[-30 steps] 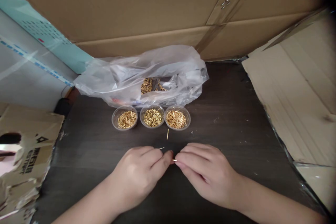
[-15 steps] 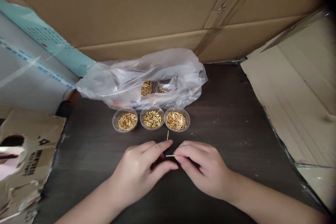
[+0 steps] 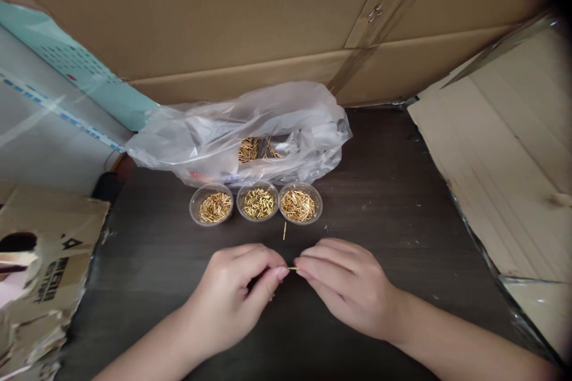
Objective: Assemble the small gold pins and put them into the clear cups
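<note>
A thin gold-coloured metal pin [image 3: 292,268] spans the small gap between my fingertips. My left hand [image 3: 243,292] pinches its left end between thumb and forefinger. Its right end is pinched by my right hand [image 3: 351,286]. Fingertips cover both ends of the pin. Just beyond my hands, a second gold pin [image 3: 285,231] lies on the dark table. Behind it stand three clear round cups in a row: the left cup [image 3: 191,214], the middle cup [image 3: 239,207] and the right cup [image 3: 320,208], each holding many small gold metal pieces.
An opened clear plastic bag [image 3: 187,137] lies behind the cups, with more gold pins [image 3: 248,150] inside. Cardboard [image 3: 223,18] walls the back, with another cardboard panel [image 3: 504,161] at right. Torn cardboard [image 3: 58,262] and a grey-white panel [image 3: 49,101] border the left.
My left thumb and forefinger have closed on the left end of the pin in my right hand. The left forefinger has moved away from the pin on the table.
</note>
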`<state>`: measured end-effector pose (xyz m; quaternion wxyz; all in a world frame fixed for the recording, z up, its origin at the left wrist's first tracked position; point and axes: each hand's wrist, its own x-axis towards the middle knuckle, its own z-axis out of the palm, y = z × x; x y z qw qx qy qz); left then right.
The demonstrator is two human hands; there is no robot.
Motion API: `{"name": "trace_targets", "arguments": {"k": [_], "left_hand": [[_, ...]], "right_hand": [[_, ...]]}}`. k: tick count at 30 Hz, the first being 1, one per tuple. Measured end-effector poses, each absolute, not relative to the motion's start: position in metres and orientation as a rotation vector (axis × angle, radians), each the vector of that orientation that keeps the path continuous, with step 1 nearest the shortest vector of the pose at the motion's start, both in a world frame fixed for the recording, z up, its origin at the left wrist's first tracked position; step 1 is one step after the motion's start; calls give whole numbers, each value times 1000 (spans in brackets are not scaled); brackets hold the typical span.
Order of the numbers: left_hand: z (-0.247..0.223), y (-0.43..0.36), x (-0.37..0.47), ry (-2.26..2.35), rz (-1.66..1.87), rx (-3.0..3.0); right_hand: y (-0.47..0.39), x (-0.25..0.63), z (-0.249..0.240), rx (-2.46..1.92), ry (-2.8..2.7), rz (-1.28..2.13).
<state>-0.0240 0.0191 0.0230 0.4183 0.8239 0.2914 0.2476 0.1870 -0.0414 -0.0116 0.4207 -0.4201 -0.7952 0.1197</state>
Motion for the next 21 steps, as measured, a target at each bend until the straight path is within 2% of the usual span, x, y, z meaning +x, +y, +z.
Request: {"name": "trace_targets", "arguments": {"k": [11, 21], "left_hand": [[12, 19, -34, 500, 788, 2655], [16, 19, -29, 533, 848, 2608]], "right_hand": [[-38, 180, -5, -1085, -1829, 671], [-40, 182, -10, -1055, -1815, 733]]}}
